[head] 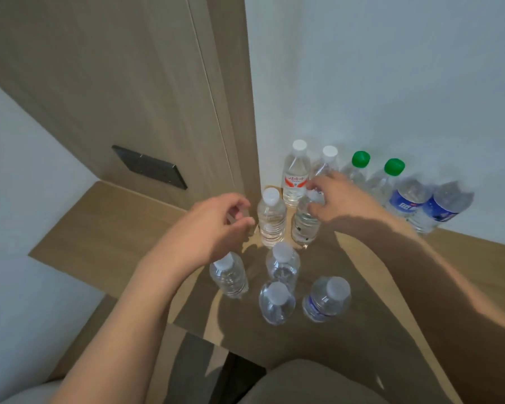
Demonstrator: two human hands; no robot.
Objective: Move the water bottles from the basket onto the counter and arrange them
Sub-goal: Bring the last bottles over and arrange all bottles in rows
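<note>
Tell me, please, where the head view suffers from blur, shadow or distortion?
Head view: the blue-label bottles at far right are smeared; the arms throw broad shadows across the counter near the front bottles; the wide lens bends the door panel.

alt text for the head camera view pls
A person's right hand grips the top of a water bottle standing among a dozen others on a wooden counter. The left hand hovers, fingers curled, beside a neighbouring bottle.
</note>
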